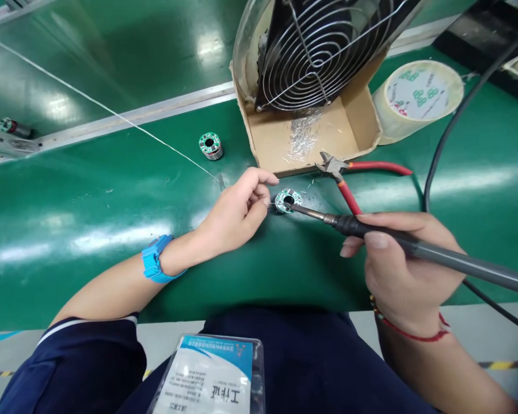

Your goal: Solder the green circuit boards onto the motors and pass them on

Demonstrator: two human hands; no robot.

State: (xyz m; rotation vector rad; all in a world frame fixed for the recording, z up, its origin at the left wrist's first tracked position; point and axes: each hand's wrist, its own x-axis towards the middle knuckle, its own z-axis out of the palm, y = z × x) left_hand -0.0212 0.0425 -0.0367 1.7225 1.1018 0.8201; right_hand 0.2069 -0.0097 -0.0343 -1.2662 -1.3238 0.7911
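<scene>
A small round part with a green and white circuit board on top (288, 200) stands on the green bench. Just left of it, my left hand (246, 207) pinches a thin wire that reaches the board's edge. My right hand (408, 267) is closed around a soldering iron (366, 229), whose tip is at the board beside its dark centre hole. Red-handled cutters (334, 167) lie with open handles near the box, beyond the iron. A second round part with a board (210, 145) stands farther back to the left.
A fan with a wire grille (315, 60) leans in a cardboard box (366, 123) holding metal clippings (303, 135). A large tape roll (418, 98) stands right of it. A black cable (451, 126) curves down the right side. Another part (15, 127) lies far left.
</scene>
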